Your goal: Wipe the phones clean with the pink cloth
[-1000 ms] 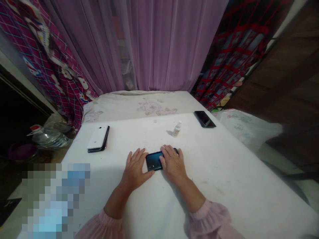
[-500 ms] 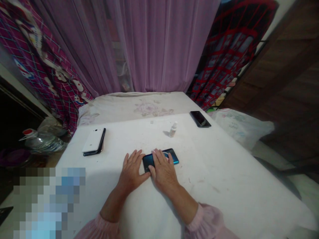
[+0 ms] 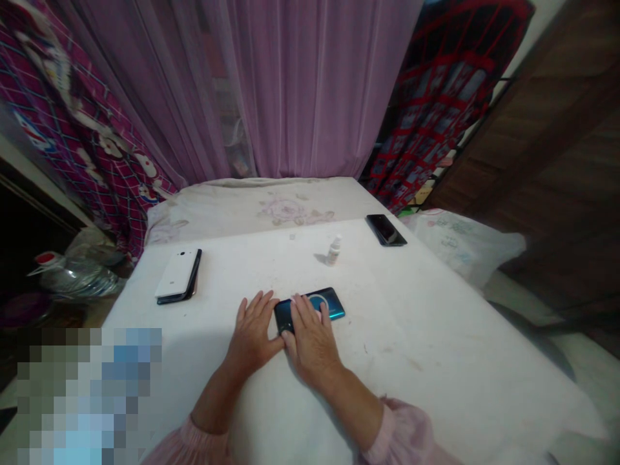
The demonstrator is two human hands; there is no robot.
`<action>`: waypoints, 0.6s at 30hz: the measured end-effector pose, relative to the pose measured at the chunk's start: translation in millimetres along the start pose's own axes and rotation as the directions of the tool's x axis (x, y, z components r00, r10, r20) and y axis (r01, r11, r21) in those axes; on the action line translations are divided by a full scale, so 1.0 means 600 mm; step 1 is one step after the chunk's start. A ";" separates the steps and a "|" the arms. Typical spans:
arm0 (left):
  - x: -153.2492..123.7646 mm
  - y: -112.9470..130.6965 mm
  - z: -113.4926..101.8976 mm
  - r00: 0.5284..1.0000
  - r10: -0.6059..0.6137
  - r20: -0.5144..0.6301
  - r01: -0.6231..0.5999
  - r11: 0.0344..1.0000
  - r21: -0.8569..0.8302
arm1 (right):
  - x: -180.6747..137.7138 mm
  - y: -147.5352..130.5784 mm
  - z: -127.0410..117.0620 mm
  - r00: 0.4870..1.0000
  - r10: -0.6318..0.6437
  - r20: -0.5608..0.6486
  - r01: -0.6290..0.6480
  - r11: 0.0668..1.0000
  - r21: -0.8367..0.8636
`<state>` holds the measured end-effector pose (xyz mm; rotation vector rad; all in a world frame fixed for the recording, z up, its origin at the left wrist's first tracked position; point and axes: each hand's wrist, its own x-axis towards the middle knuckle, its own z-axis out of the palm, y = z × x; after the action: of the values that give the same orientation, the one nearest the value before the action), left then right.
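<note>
Remotely logged, head view: one blue phone (image 3: pixel 335 306), flat on the white tablecloth (image 3: pixel 416 316), partly under the right hand (image 3: pixel 312 342). Right fingers: laid across it; whether they grip anything beneath, I cannot tell. Left hand (image 3: pixel 252 332): fingers spread, unclenched, at its left end. Beyond, I list: white bottle (image 3: pixel 333 250), upright; black phone (image 3: pixel 386 230), right; white-topped phone stack (image 3: pixel 179 274), left.

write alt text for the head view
A person's right hand lies across a blue smartphone on a white cloth, left hand at its left end. Beyond: a small white bottle, a phone stack at left, a black smartphone at right.
</note>
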<state>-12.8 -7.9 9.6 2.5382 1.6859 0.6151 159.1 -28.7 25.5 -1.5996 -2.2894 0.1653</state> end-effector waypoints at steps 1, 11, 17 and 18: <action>0.000 0.000 -0.001 1.000 0.001 0.002 -0.001 1.000 0.006 | -0.002 -0.005 0.001 1.000 -0.028 0.006 0.028 1.000 0.014; -0.002 -0.005 0.006 1.000 0.009 -0.014 -0.009 1.000 -0.007 | 0.013 0.072 -0.021 0.974 0.224 -0.022 -0.225 0.968 -0.111; -0.001 -0.002 0.004 1.000 -0.006 -0.008 0.006 1.000 -0.012 | 0.004 0.043 -0.014 0.998 0.060 -0.004 -0.060 0.996 -0.062; -0.001 -0.003 0.004 1.000 -0.004 -0.008 0.003 1.000 -0.010 | 0.002 0.039 -0.013 1.000 0.023 0.003 -0.023 0.999 -0.044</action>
<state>-13.5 -7.2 7.1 2.5287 1.6849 0.6325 182.2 -19.8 26.7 -1.6489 -2.2933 0.1238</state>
